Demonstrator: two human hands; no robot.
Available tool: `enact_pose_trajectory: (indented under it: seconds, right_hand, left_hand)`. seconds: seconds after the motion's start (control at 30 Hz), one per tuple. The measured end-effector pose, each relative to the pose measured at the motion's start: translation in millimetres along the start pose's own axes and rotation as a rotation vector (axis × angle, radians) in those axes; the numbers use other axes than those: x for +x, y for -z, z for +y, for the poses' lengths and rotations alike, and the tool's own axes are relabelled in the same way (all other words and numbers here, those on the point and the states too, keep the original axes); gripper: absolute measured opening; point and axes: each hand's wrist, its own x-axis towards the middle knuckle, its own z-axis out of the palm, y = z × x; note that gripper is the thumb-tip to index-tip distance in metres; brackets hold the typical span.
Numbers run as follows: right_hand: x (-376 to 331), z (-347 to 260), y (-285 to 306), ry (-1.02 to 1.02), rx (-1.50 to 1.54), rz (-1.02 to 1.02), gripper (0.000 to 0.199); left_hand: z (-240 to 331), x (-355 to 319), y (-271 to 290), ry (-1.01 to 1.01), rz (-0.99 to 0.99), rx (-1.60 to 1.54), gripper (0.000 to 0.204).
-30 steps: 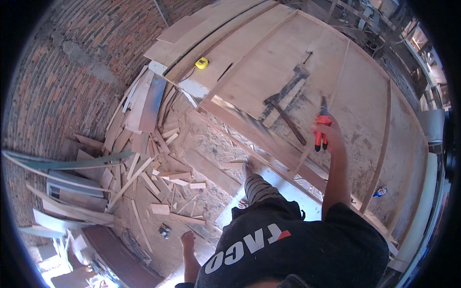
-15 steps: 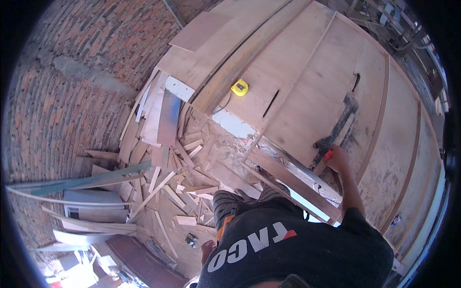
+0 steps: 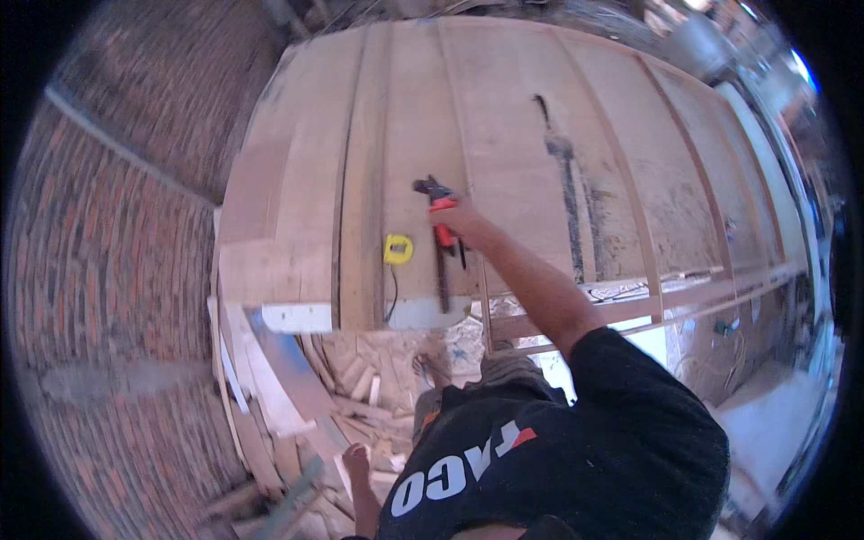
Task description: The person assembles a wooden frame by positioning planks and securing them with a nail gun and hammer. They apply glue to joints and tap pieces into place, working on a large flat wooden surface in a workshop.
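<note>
My right hand [image 3: 457,216] is closed around red-handled pliers [image 3: 441,203], with their dark head pointing away from me over the plywood panel. A narrow dark brown strip [image 3: 443,283] runs toward me from below the red handles; whether it is held or lies on the panel is unclear. Just left of the pliers sits a yellow tape measure [image 3: 398,249]. A thin black mark or slot shows beside the handles. My left hand [image 3: 356,461] hangs low at my left side, above the wood scraps, its fingers too blurred to read.
The large plywood panel [image 3: 522,162] carries several raised wooden battens [image 3: 670,126] and a dark stained patch [image 3: 572,198]. Offcuts [image 3: 364,387] litter the floor near my legs. A brick wall [image 3: 135,279] rises at left. Open framing [image 3: 621,315] lies along the near edge.
My right hand has moved left and away from the dark patch with the pliers, and is now beside the tape measure. My view has turned, and my left hand shows more.
</note>
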Motion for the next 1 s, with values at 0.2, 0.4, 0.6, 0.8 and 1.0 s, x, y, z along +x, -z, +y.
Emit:
enact_pose_trajectory:
  seconds: [0.2, 0.4, 0.6, 0.8, 1.0]
  right_hand:
    - [-19.2, -60.0, -10.8, 0.215, -0.819, 0.340, 0.089]
    - [-133.5, -21.3, 50.9, 0.405, -0.824, 0.371, 0.058]
    - [-312.6, 32.3, 217.1, 0.019, -0.636, 0.911, 0.040]
    - [-445.4, 84.8, 397.2, -0.120, -0.689, 1.300, 0.035]
    - [-447.5, 96.7, 663.0, -0.118, -0.724, 1.521, 0.035]
  left_hand:
    - [212.1, 132.5, 37.9, -0.262, 0.463, 0.698, 0.067]
    - [334.6, 137.0, -47.1, -0.512, 0.453, 0.649, 0.115]
    - [428.9, 84.7, -189.4, -0.918, 0.036, 0.591, 0.118]
    - [497.2, 23.9, -337.7, -1.040, -0.230, 0.737, 0.103]
    - [547.4, -35.9, -503.7, -0.776, -0.365, 1.071, 0.088]
